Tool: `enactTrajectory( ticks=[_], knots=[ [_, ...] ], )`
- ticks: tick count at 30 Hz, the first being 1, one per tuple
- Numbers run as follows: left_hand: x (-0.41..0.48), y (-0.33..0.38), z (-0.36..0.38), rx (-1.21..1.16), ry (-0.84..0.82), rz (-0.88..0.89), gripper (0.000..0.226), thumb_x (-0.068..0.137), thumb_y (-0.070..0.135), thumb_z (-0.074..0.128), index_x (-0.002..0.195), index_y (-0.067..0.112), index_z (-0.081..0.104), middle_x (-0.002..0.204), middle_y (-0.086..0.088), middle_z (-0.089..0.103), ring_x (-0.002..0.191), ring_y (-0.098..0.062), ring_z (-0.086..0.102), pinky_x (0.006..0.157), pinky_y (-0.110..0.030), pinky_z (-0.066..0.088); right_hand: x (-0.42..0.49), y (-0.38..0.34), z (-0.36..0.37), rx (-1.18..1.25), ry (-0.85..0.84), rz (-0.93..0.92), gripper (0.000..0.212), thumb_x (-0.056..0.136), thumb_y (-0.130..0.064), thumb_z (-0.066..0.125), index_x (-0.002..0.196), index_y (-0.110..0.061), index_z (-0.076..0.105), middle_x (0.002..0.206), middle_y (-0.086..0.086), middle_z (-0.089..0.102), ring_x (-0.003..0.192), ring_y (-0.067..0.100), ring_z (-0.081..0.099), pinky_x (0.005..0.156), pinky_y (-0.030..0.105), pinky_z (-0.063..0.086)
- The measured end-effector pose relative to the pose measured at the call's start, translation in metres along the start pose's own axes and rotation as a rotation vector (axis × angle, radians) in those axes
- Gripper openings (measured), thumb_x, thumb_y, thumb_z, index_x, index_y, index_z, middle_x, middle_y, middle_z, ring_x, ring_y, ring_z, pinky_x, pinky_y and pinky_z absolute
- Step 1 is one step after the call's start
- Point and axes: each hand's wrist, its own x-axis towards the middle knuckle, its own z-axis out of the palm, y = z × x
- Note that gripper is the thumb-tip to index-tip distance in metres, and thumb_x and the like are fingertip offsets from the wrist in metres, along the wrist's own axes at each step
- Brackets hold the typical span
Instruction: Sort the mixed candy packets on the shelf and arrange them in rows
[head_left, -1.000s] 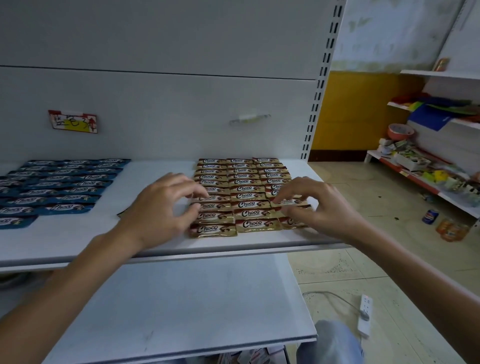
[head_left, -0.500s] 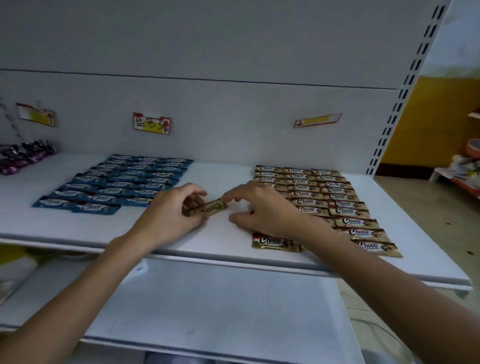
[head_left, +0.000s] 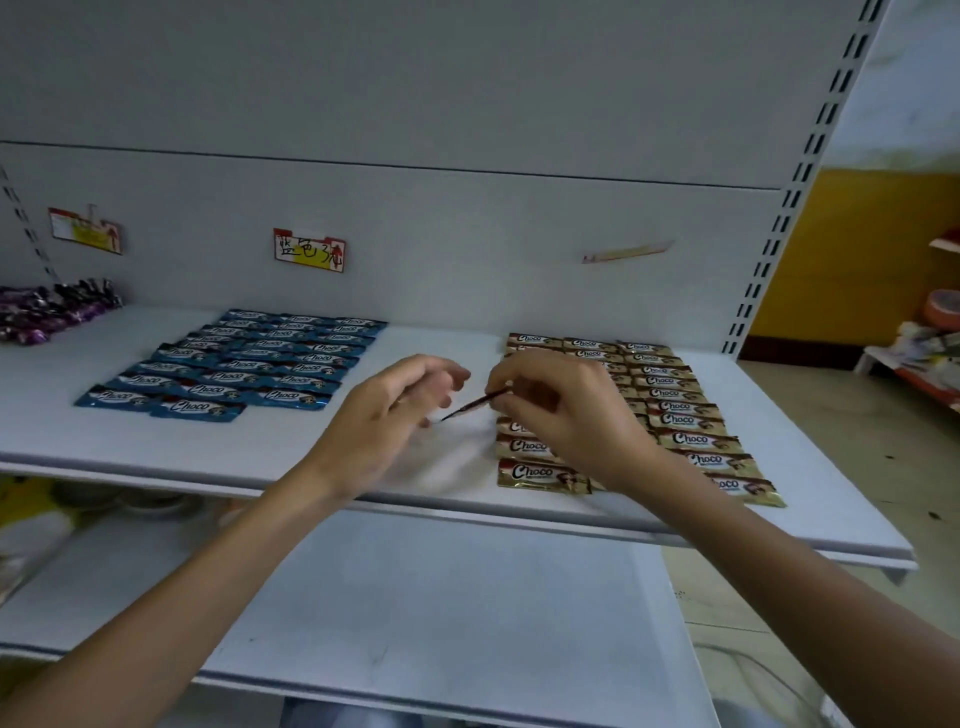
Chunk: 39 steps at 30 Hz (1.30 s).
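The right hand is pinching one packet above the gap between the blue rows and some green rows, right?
Not green: the head view shows gold rows. The right hand does pinch one packet above the gap between the blue rows and them.

Dim, cool, diffuse indoor light falls evenly on a white shelf (head_left: 260, 457). A soft grey shadow spreads across the shelf beneath the hands. The left hand (head_left: 395, 415) is smeared by motion blur. The right hand (head_left: 566, 415) is sharper, and the single packet (head_left: 475, 405) it pinches shows only as a thin dark streak. The gold packets (head_left: 691, 439) carry a faint sheen. The lower shelf (head_left: 441, 597) sits darker. Wide-angle distortion tilts the slotted post (head_left: 795, 197) at right, and the purple packets (head_left: 47, 312) at far left look soft.
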Motion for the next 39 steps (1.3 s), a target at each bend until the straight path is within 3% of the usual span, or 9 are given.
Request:
enactTrajectory(
  ticks=[2, 5, 9, 15, 19, 24, 27, 31, 39],
  knots=[
    [-0.003, 0.001, 0.007, 0.009, -0.040, 0.044, 0.042, 0.080, 0.054, 0.037, 0.096, 0.027, 0.065, 0.096, 0.015, 0.065, 0.093, -0.004, 0.059, 0.077, -0.015, 0.045, -0.014, -0.002, -0.014, 0.054, -0.019, 0.060, 0.009, 0.082, -0.008, 0.066, 0.088, -0.015, 0.067, 0.062, -0.010, 0.058, 0.059, 0.003, 0.053, 0.057, 0.008, 0.038],
    [-0.012, 0.003, 0.021, 0.264, -0.113, 0.212, 0.029, 0.081, 0.041, 0.044, 0.087, 0.026, 0.068, 0.089, 0.015, 0.065, 0.091, -0.002, 0.057, 0.078, -0.013, 0.040, -0.031, 0.001, -0.031, 0.155, -0.038, 0.145, 0.016, 0.079, -0.002, 0.062, 0.085, -0.016, 0.066, 0.072, -0.006, 0.066, 0.066, 0.005, 0.061, 0.062, 0.013, 0.047],
    [-0.016, -0.001, 0.032, 0.448, -0.218, 0.318, 0.028, 0.082, 0.037, 0.045, 0.093, 0.026, 0.069, 0.094, 0.018, 0.061, 0.094, -0.004, 0.051, 0.082, -0.022, 0.040, -0.048, 0.001, -0.043, 0.220, -0.076, 0.204, 0.005, 0.080, -0.013, 0.061, 0.083, -0.016, 0.063, 0.076, -0.006, 0.065, 0.069, 0.004, 0.060, 0.060, 0.020, 0.050],
    [-0.016, -0.006, 0.032, 0.543, -0.218, 0.379, 0.034, 0.083, 0.039, 0.042, 0.098, 0.025, 0.070, 0.098, 0.013, 0.060, 0.095, -0.006, 0.049, 0.080, -0.035, 0.047, -0.055, 0.004, -0.045, 0.142, -0.105, 0.188, 0.029, 0.078, 0.004, 0.064, 0.092, -0.021, 0.063, 0.087, 0.001, 0.065, 0.078, 0.007, 0.061, 0.071, 0.032, 0.053],
    [-0.016, -0.005, 0.033, 0.491, -0.169, 0.365, 0.038, 0.084, 0.043, 0.042, 0.103, 0.023, 0.069, 0.101, 0.012, 0.060, 0.098, -0.003, 0.049, 0.084, -0.023, 0.042, -0.054, 0.005, -0.045, 0.222, -0.103, 0.271, 0.035, 0.079, 0.001, 0.066, 0.100, -0.025, 0.057, 0.080, -0.007, 0.066, 0.077, 0.006, 0.063, 0.071, 0.034, 0.055],
    [-0.010, 0.002, 0.034, 0.395, -0.070, 0.331, 0.037, 0.084, 0.045, 0.048, 0.116, 0.030, 0.057, 0.103, 0.017, 0.055, 0.096, 0.010, 0.048, 0.080, -0.004, 0.033, -0.048, 0.000, -0.039, 0.237, -0.156, 0.240, 0.023, 0.078, 0.003, 0.069, 0.094, -0.012, 0.065, 0.086, -0.007, 0.068, 0.081, 0.001, 0.065, 0.076, 0.031, 0.055],
    [-0.010, -0.002, 0.037, 0.472, -0.078, 0.406, 0.035, 0.082, 0.042, 0.053, 0.114, 0.026, 0.059, 0.103, 0.017, 0.055, 0.096, 0.000, 0.051, 0.082, -0.015, 0.039, -0.048, 0.003, -0.033, 0.121, -0.215, 0.169, 0.019, 0.079, -0.003, 0.069, 0.095, -0.014, 0.070, 0.090, -0.009, 0.070, 0.083, -0.002, 0.064, 0.074, 0.025, 0.052],
    [-0.015, -0.011, 0.038, 0.561, -0.099, 0.445, 0.030, 0.082, 0.040, 0.054, 0.096, 0.018, 0.067, 0.093, 0.008, 0.064, 0.088, -0.008, 0.052, 0.076, -0.025, 0.041, -0.054, 0.008, -0.025, -0.046, -0.160, 0.008, 0.014, 0.077, -0.016, 0.068, 0.090, -0.017, 0.075, 0.087, -0.010, 0.069, 0.082, -0.003, 0.056, 0.073, 0.007, 0.039],
    [-0.019, -0.008, 0.039, 0.610, -0.060, 0.496, 0.026, 0.080, 0.041, 0.056, 0.076, 0.018, 0.066, 0.078, 0.007, 0.061, 0.077, -0.008, 0.048, 0.068, -0.022, 0.037, -0.065, 0.011, -0.026, -0.090, -0.138, -0.003, 0.027, 0.077, -0.042, 0.058, 0.088, -0.023, 0.075, 0.086, -0.011, 0.063, 0.088, 0.000, 0.051, 0.073, 0.013, 0.040]
  ],
)
